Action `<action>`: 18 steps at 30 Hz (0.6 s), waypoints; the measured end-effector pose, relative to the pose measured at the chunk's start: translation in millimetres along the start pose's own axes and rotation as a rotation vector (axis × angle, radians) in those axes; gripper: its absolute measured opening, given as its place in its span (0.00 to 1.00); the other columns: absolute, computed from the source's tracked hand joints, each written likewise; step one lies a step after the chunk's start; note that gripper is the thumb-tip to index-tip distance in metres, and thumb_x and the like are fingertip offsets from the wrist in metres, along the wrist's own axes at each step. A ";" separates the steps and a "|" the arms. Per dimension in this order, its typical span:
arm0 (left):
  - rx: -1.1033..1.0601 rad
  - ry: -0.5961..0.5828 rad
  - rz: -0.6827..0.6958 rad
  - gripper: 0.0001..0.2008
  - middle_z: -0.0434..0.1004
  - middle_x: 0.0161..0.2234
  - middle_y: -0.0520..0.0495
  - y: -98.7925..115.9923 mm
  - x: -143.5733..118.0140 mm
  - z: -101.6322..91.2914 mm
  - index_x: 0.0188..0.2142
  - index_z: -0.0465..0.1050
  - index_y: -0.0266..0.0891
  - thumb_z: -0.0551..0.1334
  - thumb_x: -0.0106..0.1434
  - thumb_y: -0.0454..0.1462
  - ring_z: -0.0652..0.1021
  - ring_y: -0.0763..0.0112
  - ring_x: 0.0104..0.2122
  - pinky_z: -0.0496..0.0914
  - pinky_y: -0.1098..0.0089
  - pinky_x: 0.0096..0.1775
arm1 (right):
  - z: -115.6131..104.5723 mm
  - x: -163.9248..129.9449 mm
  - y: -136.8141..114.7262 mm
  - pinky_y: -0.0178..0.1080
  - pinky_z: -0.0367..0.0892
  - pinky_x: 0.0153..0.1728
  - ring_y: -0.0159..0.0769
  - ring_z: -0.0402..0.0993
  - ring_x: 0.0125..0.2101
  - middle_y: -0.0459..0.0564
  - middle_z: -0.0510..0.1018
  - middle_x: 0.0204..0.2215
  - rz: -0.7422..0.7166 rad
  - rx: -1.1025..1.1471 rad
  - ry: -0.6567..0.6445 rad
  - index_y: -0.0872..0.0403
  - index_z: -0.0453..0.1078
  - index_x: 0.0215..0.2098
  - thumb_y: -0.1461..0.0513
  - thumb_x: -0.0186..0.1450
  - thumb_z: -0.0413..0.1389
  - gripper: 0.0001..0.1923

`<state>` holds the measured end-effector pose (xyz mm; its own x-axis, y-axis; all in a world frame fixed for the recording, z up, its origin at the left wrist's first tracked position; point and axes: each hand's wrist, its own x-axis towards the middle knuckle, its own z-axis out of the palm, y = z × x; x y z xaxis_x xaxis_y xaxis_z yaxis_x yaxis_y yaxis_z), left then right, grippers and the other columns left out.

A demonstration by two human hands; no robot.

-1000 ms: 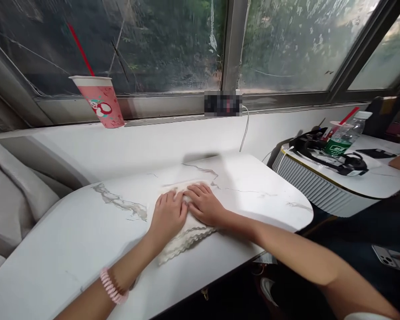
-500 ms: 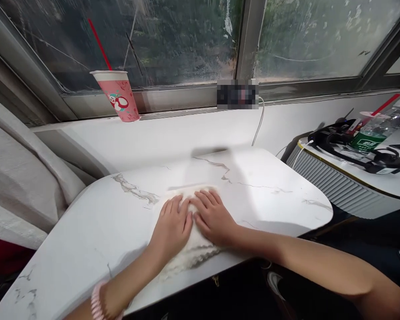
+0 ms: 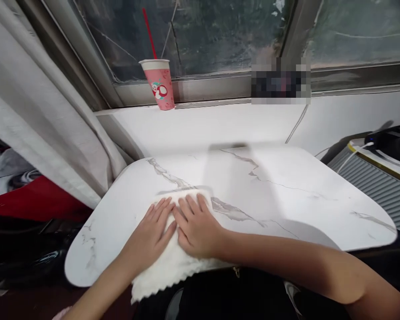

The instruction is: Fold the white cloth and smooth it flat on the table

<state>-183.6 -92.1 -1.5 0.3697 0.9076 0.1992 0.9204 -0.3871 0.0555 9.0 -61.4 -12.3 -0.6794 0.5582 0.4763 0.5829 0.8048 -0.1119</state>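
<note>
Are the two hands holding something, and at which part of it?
Nothing is gripped. The left hand and right hand lie flat, palms down, on the middle of a white cloth on the marble table.

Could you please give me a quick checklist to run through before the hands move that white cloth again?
1. Both hands on the cloth: ok. The left hand and the right hand lie flat, side by side, on the white cloth.
2. Cloth fully on the table: not ok. Its scalloped near edge hangs over the rim of the marble table.
3. Cloth folded flat: cannot tell; the hands cover much of it.
4. Table beside the cloth free of objects: ok, as far as visible.
5. Pink cup out of the way: ok, it stands upright on the window sill, far from the hands.
</note>
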 end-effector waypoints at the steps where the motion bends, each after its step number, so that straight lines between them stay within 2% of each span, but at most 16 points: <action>1: -0.008 -0.045 -0.011 0.27 0.61 0.67 0.41 -7.6 9.7 -1.5 0.66 0.59 0.37 0.42 0.74 0.46 0.61 0.60 0.67 0.59 0.53 0.65 | 4.5 8.7 3.4 0.65 0.55 0.60 0.63 0.62 0.59 0.68 0.68 0.60 0.010 -0.019 -0.008 0.66 0.64 0.62 0.58 0.68 0.46 0.28; 5: -0.014 -0.179 -0.080 0.28 0.56 0.68 0.39 -30.2 62.1 -3.0 0.66 0.58 0.34 0.43 0.72 0.44 0.56 0.55 0.69 0.56 0.51 0.66 | 19.2 41.6 26.6 0.63 0.53 0.60 0.61 0.62 0.59 0.67 0.69 0.59 0.078 -0.057 -0.031 0.66 0.66 0.60 0.59 0.70 0.43 0.26; 7: -0.009 -0.192 -0.097 0.27 0.56 0.69 0.39 -34.8 92.1 1.8 0.66 0.59 0.34 0.44 0.71 0.41 0.56 0.54 0.68 0.55 0.51 0.66 | 24.7 56.3 45.1 0.63 0.51 0.61 0.60 0.61 0.60 0.67 0.69 0.60 0.135 -0.071 -0.033 0.66 0.66 0.59 0.60 0.70 0.43 0.25; 10: 0.010 -0.099 -0.132 0.26 0.57 0.68 0.39 -35.9 133.2 15.7 0.65 0.59 0.34 0.44 0.70 0.38 0.58 0.56 0.68 0.53 0.52 0.66 | 30.0 75.7 79.0 0.60 0.50 0.62 0.57 0.60 0.60 0.66 0.69 0.60 0.197 -0.077 -0.042 0.64 0.66 0.59 0.61 0.70 0.44 0.24; 13: 0.026 0.006 -0.170 0.25 0.60 0.67 0.39 -37.9 164.4 29.3 0.63 0.61 0.35 0.45 0.70 0.36 0.60 0.56 0.67 0.52 0.52 0.67 | 33.0 91.7 110.5 0.56 0.50 0.62 0.51 0.62 0.58 0.62 0.70 0.58 0.188 -0.061 -0.069 0.61 0.66 0.58 0.62 0.70 0.44 0.22; 18: -0.020 0.021 -0.156 0.23 0.62 0.65 0.39 -55.4 196.9 37.9 0.61 0.62 0.33 0.45 0.69 0.35 0.62 0.57 0.66 0.52 0.54 0.67 | 40.5 112.9 137.3 0.53 0.48 0.61 0.49 0.61 0.57 0.60 0.70 0.58 0.230 -0.068 -0.071 0.59 0.65 0.60 0.63 0.70 0.43 0.22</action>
<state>-156.9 114.2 -2.4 0.2192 0.9535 0.2069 0.9637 -0.2447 0.1065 -5.8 120.3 -9.2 -0.5533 0.7402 0.3822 0.7530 0.6406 -0.1505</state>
